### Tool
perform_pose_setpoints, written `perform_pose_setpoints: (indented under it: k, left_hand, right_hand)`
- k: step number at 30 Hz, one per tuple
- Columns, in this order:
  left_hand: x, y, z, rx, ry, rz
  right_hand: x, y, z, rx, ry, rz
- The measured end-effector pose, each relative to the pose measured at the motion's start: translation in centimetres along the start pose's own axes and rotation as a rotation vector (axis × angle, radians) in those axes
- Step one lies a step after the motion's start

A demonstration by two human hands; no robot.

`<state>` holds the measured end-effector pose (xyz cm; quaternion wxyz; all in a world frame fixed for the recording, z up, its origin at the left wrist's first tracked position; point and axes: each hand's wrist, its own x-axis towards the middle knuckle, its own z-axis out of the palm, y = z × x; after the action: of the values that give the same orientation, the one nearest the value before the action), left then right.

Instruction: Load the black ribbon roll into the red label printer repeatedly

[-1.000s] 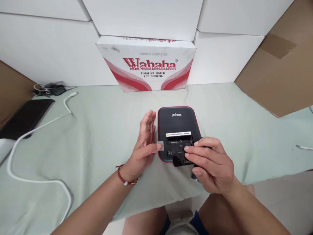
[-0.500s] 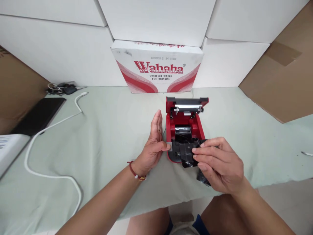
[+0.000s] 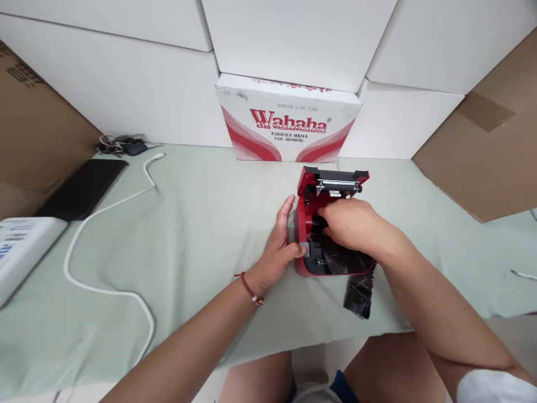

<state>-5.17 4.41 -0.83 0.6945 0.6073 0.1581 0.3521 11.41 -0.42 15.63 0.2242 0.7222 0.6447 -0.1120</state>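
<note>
A red label printer (image 3: 299, 235) stands near the table's front edge, its lid (image 3: 335, 174) tilted up at the back. My left hand (image 3: 280, 254) braces its left side, thumb on the grey tab (image 3: 305, 249) at the front left corner and fingers stretched along the wall. Inside the printer, my right hand (image 3: 352, 224) has its bent fingers on the black ribbon roll (image 3: 319, 225); the hand hides much of the roll. Black ribbon film (image 3: 342, 258) lies over the front part. Another piece of black film (image 3: 359, 294) hangs at the front right, over the cloth.
Behind the printer stands a Wahaha water carton (image 3: 289, 126) against white boxes (image 3: 159, 89). Brown cartons (image 3: 486, 134) flank the table. On the left lie keys (image 3: 126, 145), a black flat object (image 3: 84, 190), a white box (image 3: 29, 246) and a white cable (image 3: 113, 292). Green cloth (image 3: 201, 224) covers the table.
My right hand has left the film at the front and reached back into the printer, onto the ribbon roll. My left hand keeps its place on the printer. The camera view has shifted slightly.
</note>
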Motion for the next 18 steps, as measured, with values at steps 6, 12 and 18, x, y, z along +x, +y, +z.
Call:
perform_pose_setpoints:
  k: [6, 12, 18]
  left_hand:
    - [0.0, 0.1, 0.1, 0.021, 0.001, 0.0]
    - [0.1, 0.6, 0.4, 0.004, -0.003, -0.026]
    - [0.4, 1.0, 0.6, -0.021, -0.031, -0.007]
  right_hand:
    - [-1.8, 0.2, 0.7, 0.02, 0.144, 0.057]
    - [-9.8, 7.0, 2.6, 0.406, 0.666, -0.28]
    - [-11.2, 16.6, 9.2, 0.453, 0.371, -0.044]
